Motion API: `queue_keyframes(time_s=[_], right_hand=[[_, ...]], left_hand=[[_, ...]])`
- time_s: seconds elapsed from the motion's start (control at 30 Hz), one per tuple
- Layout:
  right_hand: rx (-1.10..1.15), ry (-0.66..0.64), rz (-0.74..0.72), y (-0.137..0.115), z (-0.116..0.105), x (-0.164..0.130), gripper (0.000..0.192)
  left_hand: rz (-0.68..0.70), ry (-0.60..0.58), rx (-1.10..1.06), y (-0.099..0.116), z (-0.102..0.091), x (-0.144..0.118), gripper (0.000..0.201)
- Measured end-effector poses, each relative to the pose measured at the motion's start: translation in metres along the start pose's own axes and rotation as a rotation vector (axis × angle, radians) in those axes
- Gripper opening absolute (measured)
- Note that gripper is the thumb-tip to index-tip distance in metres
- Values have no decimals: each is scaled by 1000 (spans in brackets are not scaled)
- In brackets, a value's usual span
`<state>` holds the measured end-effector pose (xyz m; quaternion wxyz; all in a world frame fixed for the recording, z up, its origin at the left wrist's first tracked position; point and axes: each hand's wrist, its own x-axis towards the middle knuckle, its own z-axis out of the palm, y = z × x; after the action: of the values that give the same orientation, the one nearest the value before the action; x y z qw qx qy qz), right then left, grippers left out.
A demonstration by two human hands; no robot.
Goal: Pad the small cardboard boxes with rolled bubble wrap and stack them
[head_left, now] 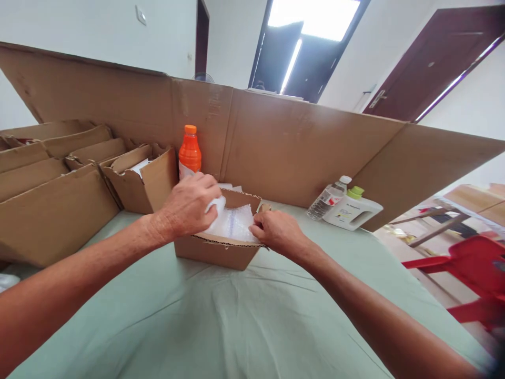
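An open cardboard box (216, 253) stands on the green cloth in front of me, with clear bubble wrap (236, 220) inside it. Over the box's left side, my left hand (191, 205) has its fingers curled, a piece of the bubble wrap between thumb and fingers. At the opposite end, my right hand (278, 229) pinches the box's right edge, thumb toward the inside. Whatever lies beneath the bubble wrap is hidden. Just behind my left hand stands an orange bottle (190, 150), its lower part covered by the hand.
Several open cardboard boxes (51, 210) crowd the left. A clear water bottle (328, 199) leans against a white jug (351, 211) at the back right. A tall cardboard panel (295, 142) borders the far side of the cloth (221, 326). Beyond the right edge is a red chair (473, 268).
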<state>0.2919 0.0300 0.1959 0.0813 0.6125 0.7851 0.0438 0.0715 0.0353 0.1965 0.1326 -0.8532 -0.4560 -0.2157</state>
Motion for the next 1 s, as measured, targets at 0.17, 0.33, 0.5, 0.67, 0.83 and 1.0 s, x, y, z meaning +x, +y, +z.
queue_keyframes(time_s=[0.17, 0.33, 0.5, 0.67, 0.83, 1.0], right_hand=[[-103, -10, 5, -4, -4, 2, 26], [-183, -22, -10, -3, -4, 4, 25], [-237, -35, -28, -2, -1, 17, 23], [-265, 0, -20, -2, -6, 14, 19], [-252, 189, -107, 0, -11, 4, 21], [-99, 65, -387, 6, -10, 14, 18]], left_hand=[[250, -375, -27, 9, 13, 17, 19], [66, -400, 83, -24, 16, 4, 18], [-99, -293, 146, -34, -2, -10, 20], [-33, -181, -2, -22, -4, -5, 30], [-15, -301, -116, -37, 14, -3, 22], [-61, -306, -126, -54, 20, -8, 31]])
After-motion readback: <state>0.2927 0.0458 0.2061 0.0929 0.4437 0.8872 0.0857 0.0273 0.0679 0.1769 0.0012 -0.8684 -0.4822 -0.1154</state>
